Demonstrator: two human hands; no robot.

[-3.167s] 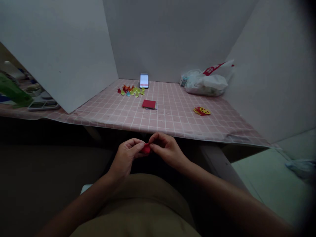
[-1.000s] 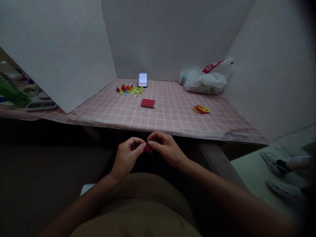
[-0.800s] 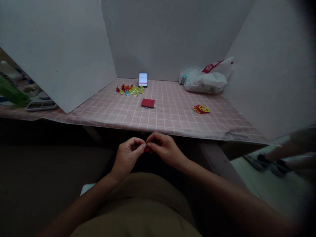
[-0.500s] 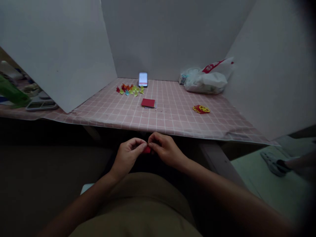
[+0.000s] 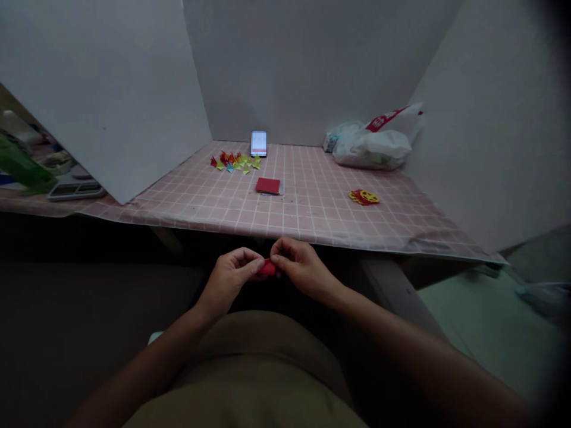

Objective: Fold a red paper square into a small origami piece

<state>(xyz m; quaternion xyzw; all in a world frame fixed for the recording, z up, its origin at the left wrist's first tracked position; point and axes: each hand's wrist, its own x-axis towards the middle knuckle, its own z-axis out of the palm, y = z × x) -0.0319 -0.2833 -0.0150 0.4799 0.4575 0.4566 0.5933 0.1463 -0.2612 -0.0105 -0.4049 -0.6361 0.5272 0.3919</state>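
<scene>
A small piece of red paper (image 5: 268, 268) is pinched between my two hands, in front of the table edge and above my lap. My left hand (image 5: 232, 274) grips its left side with thumb and forefinger. On its right side, the thumb and forefinger of my right hand (image 5: 300, 266) are closed. The paper looks folded, but fingers cover part of it. Beyond my hands, a stack of square paper with a red sheet on top (image 5: 268, 185) lies on the table. Farther back stand several small folded paper figures (image 5: 236, 161) in red, orange, yellow and blue.
A lit phone (image 5: 259, 144) leans at the back of the checked tablecloth (image 5: 312, 208). Red and yellow cut-out pieces (image 5: 364, 197) lie to the right, with white plastic bags (image 5: 375, 145) behind. Pale panels wall the table in. A scale (image 5: 77, 188) sits at far left.
My right hand has shifted slightly to the right, and more of the red paper shows between my fingers. At the far right, another person's foot has moved.
</scene>
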